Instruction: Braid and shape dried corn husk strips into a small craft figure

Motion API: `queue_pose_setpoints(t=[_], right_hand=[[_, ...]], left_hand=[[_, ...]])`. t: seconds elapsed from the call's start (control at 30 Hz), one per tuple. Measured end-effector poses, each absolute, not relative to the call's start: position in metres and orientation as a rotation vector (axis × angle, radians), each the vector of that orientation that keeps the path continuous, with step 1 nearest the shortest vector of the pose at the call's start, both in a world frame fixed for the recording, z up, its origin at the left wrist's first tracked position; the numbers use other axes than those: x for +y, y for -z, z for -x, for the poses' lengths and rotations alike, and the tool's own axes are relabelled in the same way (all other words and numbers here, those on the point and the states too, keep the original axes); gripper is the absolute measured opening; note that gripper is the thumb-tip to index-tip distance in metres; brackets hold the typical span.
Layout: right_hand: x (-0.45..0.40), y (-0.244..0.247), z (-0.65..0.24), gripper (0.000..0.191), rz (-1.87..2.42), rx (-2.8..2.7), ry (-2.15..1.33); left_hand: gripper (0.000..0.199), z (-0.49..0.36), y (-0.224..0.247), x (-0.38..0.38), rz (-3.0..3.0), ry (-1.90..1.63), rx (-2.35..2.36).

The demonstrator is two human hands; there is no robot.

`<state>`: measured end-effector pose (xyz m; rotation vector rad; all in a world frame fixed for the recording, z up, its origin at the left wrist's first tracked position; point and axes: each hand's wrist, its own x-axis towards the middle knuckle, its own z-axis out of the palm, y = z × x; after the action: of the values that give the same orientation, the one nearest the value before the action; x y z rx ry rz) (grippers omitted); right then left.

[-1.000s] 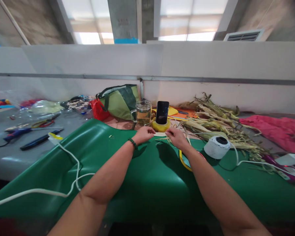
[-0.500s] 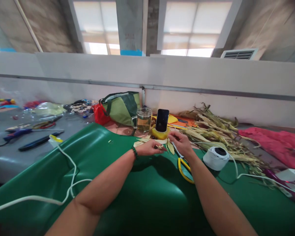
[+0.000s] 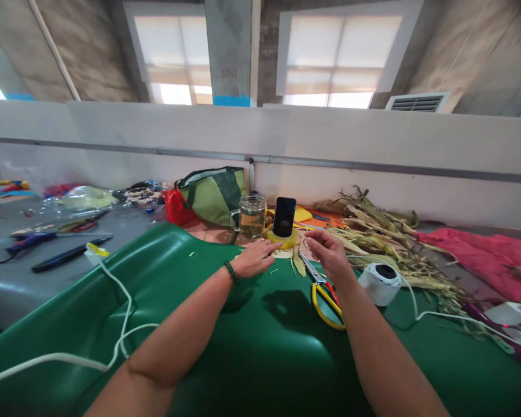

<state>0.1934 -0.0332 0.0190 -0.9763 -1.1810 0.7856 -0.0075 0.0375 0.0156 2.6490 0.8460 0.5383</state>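
Note:
My left hand (image 3: 254, 258), a dark green bead bracelet at its wrist, reaches flat with fingers stretched out over pale corn husk pieces (image 3: 283, 253). Just behind its fingertips, a dark phone (image 3: 284, 215) stands upright in a yellow tape roll (image 3: 282, 238). My right hand (image 3: 330, 252) hovers right of the roll, thumb and fingertips pinched together; whatever may be between them is too small to make out. Below it, yellow-handled scissors (image 3: 326, 307) lie on the green mat (image 3: 260, 359), a greenish husk strip (image 3: 298, 264) by their blade tips.
A glass mug (image 3: 252, 219) of pale liquid stands behind my left hand, before a green bag (image 3: 219, 197). Dried corn husks (image 3: 386, 243) heap at right, beside a white thread spool (image 3: 380, 284). A white cord (image 3: 124, 324) crosses the mat's left side. Pliers and a screwdriver (image 3: 32, 242) lie farther left.
My left hand has let go of the small husk pieces, and its fingers have straightened. My right hand has shifted slightly right, showing more of the scissors. The view has tilted up a little.

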Motion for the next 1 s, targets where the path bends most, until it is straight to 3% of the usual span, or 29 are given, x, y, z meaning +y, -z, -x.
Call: queue_pose_setpoints(t=[0.2, 0.4, 0.57, 0.77, 1.0], right_hand=[[-0.031, -0.018, -0.194, 0.039, 1.020, -1.225, -0.675], [-0.024, -0.006, -0.186, 0.039, 1.289, -1.759, -0.815], [-0.020, -0.005, -0.206, 0.035, 1.363, -1.396, -0.219], [-0.017, -0.012, -0.236, 0.040, 1.110, -0.639, -0.025], [-0.015, -0.013, -0.256, 0.030, 1.079, -0.531, 0.170]], left_hand=[[0.041, 0.009, -0.014, 0.043, -2.254, -0.504, 0.634], [0.063, 0.019, -0.016, 0.053, -1.916, -0.634, 0.425], [0.086, 0.019, -0.006, 0.063, -1.750, -0.791, 0.494], [0.054, 0.021, -0.009, 0.064, -1.687, -0.879, 0.585], [0.041, 0.018, -0.016, 0.055, -1.638, -0.895, 0.555]])
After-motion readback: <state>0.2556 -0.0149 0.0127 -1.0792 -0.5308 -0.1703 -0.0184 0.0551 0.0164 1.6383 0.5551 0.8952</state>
